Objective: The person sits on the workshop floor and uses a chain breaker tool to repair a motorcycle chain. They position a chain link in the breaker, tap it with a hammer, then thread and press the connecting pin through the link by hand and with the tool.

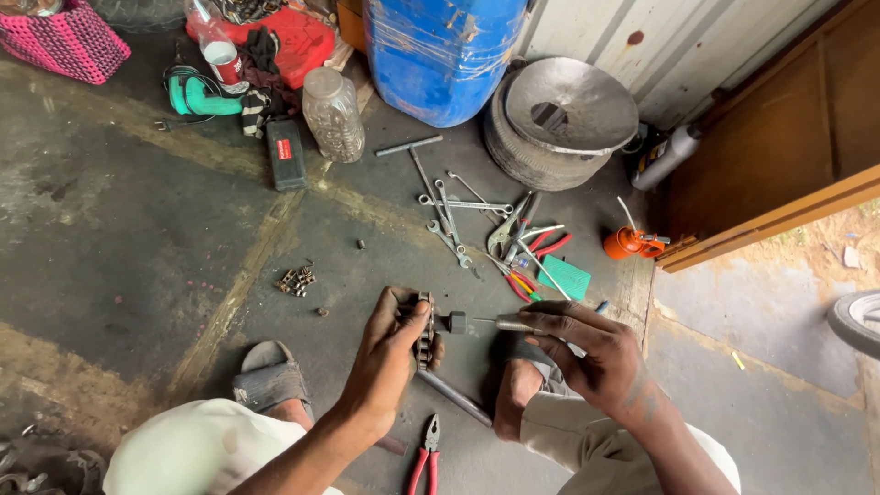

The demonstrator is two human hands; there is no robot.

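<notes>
Left hand [390, 353] grips a chain [424, 337] upright; right hand [587, 353] fingers pinch a punch [509, 323] pointing at it, above the floor [137, 238].

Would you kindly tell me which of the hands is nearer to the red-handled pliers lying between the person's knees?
Left. The left hand is just above and left of the pliers; the right hand is farther off, up and to their right.

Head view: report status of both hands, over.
Left hand gripping short greasy metal roller chain. Right hand holding thin metal tool against it. Red-handled pliers on floor below, clear.
</notes>
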